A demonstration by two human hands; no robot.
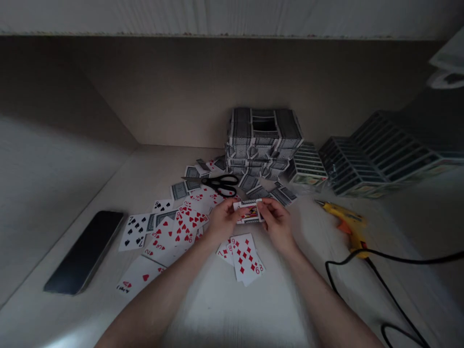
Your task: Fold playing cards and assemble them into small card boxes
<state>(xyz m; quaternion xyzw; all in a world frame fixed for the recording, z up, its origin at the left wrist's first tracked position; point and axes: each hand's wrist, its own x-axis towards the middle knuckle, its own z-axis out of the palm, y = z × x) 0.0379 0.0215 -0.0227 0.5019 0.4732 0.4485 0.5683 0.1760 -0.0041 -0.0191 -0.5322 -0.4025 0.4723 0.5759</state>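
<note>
Between my two hands is a face card (250,211), held sideways, with patterned strips along its long edges that look folded over. My left hand (222,221) pinches its left end, thumb on the face. The right end is gripped by my right hand (278,223), thumb on top. Just below lie a nine of diamonds (245,256) and other diamond cards, overlapping. Left of my left hand, loose heart cards (190,223) spread over the surface. Black-handled scissors (219,182) rest on cards beyond my hands.
A box-like structure of cards (239,128) with an opening stands at the back. Wrapped card packs (362,162) are stacked right. A yellow glue gun (350,224) with a black cable (398,258) lies right. A phone (85,251) is far left. A shelf edge (232,35) hangs above.
</note>
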